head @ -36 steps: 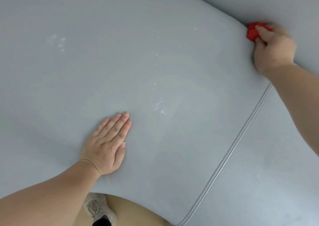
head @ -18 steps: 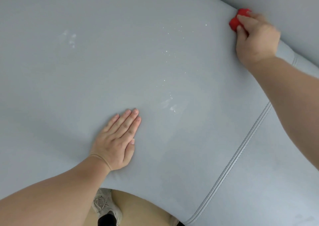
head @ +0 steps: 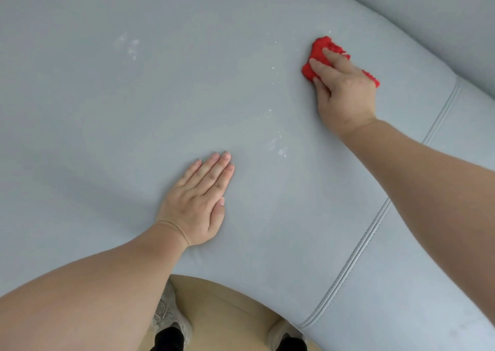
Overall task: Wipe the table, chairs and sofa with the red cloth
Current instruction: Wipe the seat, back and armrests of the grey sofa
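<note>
The cloth is pressed on the sofa, upper right of the frame, under the flat fingers of the right hand. The left hand is laid flat at centre, fingers together. The white marks between them should be crossed with even, overlapping strokes.

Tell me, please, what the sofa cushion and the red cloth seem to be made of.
Sofa cushion: probably leather or faux leather, smooth and matte; specks sit on its surface, seam is piped. Red cloth: likely microfibre or terry; its edges look nubby and fuzzy.
</note>
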### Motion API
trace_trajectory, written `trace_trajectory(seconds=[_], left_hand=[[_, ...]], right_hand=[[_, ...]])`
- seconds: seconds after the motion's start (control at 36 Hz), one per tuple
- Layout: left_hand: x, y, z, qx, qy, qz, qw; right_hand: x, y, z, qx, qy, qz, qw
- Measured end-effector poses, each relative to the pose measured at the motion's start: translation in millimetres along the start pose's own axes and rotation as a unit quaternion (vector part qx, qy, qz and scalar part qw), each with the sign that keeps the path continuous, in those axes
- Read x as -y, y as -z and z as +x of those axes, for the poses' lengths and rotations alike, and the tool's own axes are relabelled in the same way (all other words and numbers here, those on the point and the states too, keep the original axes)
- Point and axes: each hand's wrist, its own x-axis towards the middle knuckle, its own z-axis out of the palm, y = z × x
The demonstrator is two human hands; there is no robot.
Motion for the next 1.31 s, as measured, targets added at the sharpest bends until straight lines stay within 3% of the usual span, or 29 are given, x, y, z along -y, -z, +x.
trace_trajectory(seconds=[0.44, 0.67, 0.97, 1.31], left_hand=[[-6.4, 14.3, -1.8, 0.031, 0.009, -0.025, 0.999], [-15.9, 36.8, -7.0, -0.001, 0.048, -0.1, 0.994], [41.1, 65.2, -58.3, 0.058, 0.081, -0.016, 0.995], [62.8, 69.5, -59.9, 0.04, 0.098, 0.007, 0.994]], right_hand=[[82.3, -20.6, -106.2, 0.007, 0.089, 0.04, 0.995], [112.2, -28.7, -174.4, 0.016, 0.1, 0.056, 0.993], [145.6, -31.6, -235.9, 0.031, 0.146, 0.065, 0.987], [172.8, -37.1, -239.2, 0.061, 0.216, 0.064, 0.972]])
